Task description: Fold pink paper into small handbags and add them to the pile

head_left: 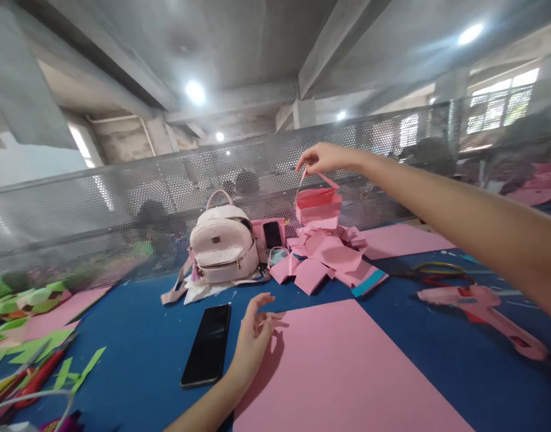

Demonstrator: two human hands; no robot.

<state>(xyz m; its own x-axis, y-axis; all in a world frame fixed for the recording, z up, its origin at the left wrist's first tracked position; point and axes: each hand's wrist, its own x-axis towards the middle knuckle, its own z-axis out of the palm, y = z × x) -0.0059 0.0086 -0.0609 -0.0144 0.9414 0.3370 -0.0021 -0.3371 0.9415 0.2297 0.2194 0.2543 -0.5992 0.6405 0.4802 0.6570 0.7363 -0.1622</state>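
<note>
A small pink paper basket [319, 211] hangs by its thin strip handle from the fingertips of my right hand [325, 157], just above a heap of pink paper pieces [323, 255]. Whether its bottom touches the heap, I cannot tell. My left hand [254, 336] is over the left edge of a large pink sheet [347, 372], with its fingers loosely bent, apart and holding nothing. Left of that hand, a black phone [206, 345] lies flat on the blue table [135, 336].
Behind the phone stands a pale backpack [224, 246]. A second phone [272, 234] leans near the perforated metal screen [176, 174]. At right lie a pink glue gun [482, 312] and yellow-handled scissors [440, 270]. Red-handled scissors [41, 375] and green paper strips [89, 369] lie at left.
</note>
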